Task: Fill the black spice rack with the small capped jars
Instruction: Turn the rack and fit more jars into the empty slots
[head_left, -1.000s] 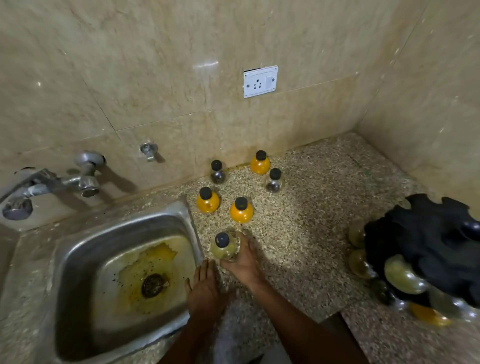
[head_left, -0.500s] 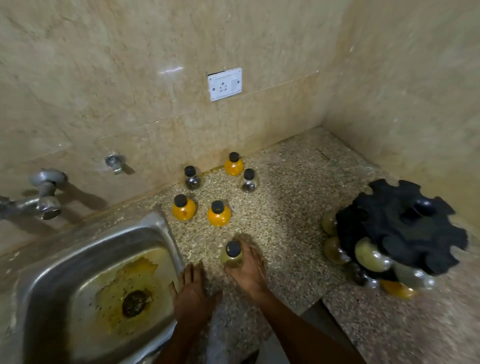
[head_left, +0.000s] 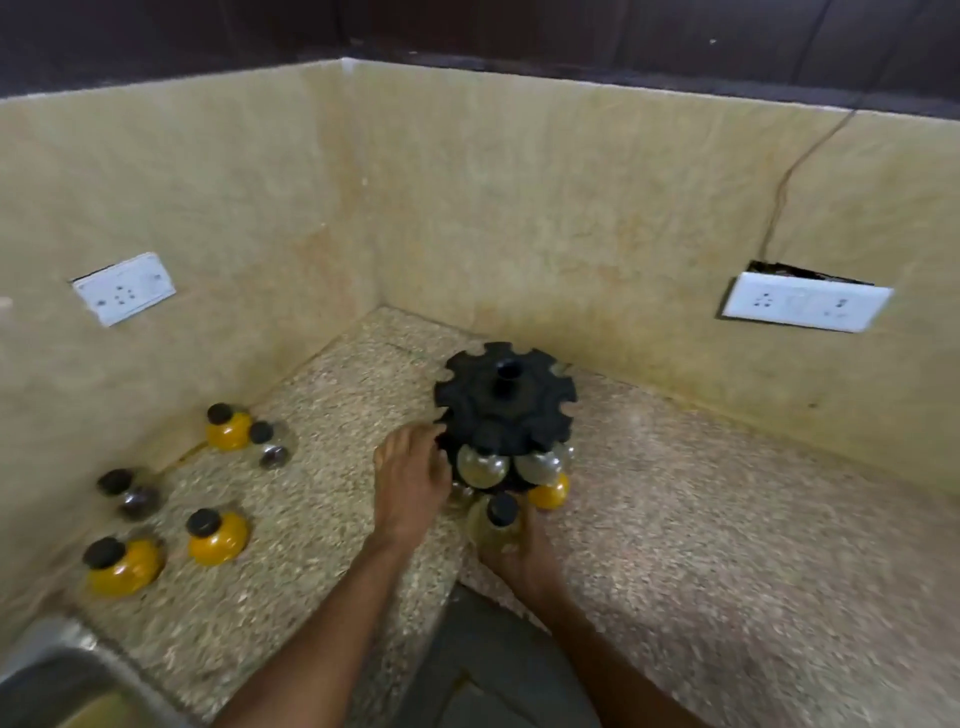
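The black spice rack (head_left: 505, 410) stands in the counter's corner, with several round jars hanging in its lower slots. My left hand (head_left: 410, 480) rests flat against the rack's left side, fingers spread. My right hand (head_left: 519, 558) holds a pale yellowish jar with a black cap (head_left: 493, 522) upright just in front of the rack's base. On the counter to the left stand loose black-capped jars: three orange ones (head_left: 226, 428) (head_left: 215, 535) (head_left: 122, 564) and two clear ones with dark contents (head_left: 270, 444) (head_left: 130, 493).
The speckled stone counter (head_left: 701, 519) meets beige tiled walls at the corner. A white socket (head_left: 124, 288) is on the left wall and a switch plate (head_left: 805, 301) with a wire on the right wall. The steel sink's corner (head_left: 47, 686) shows at bottom left.
My right hand has carried the pale jar from beside the sink to the rack's front. My left hand left the sink edge and now touches the rack. The view swung right.
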